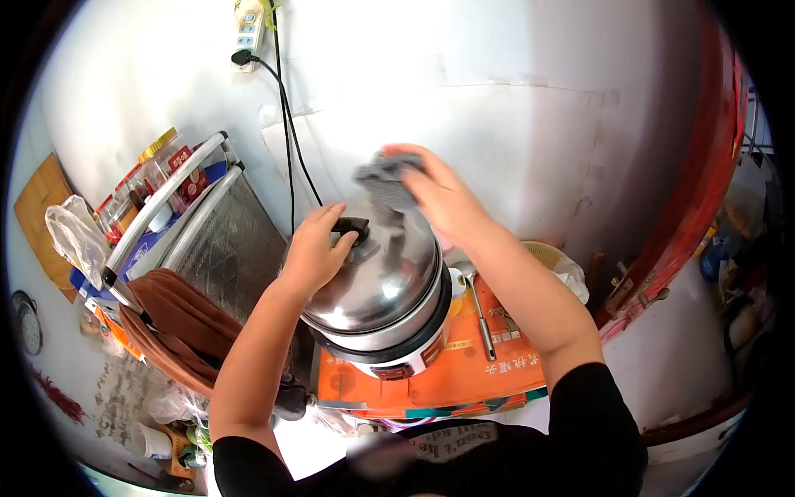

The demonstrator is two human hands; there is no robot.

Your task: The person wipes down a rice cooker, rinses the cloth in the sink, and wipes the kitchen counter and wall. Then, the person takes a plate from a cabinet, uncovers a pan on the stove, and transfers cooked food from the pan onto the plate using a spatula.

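A shiny domed metal lid (385, 277) covers a white rice cooker (431, 348), which stands on an orange cardboard box. My left hand (319, 253) is at the lid's black knob (354, 229), its fingers and thumb closed around it. In my right hand (439, 195) is a bunched grey cloth (387, 180), held just above the far side of the lid. Whether the cloth touches the metal I cannot tell.
Right of the cooker a metal ladle (482, 319) lies on the orange box (522, 364). A rack (224, 215) with jars and a brown towel (178, 319) stands at left. Black cords hang from a power strip (248, 33) on the wall.
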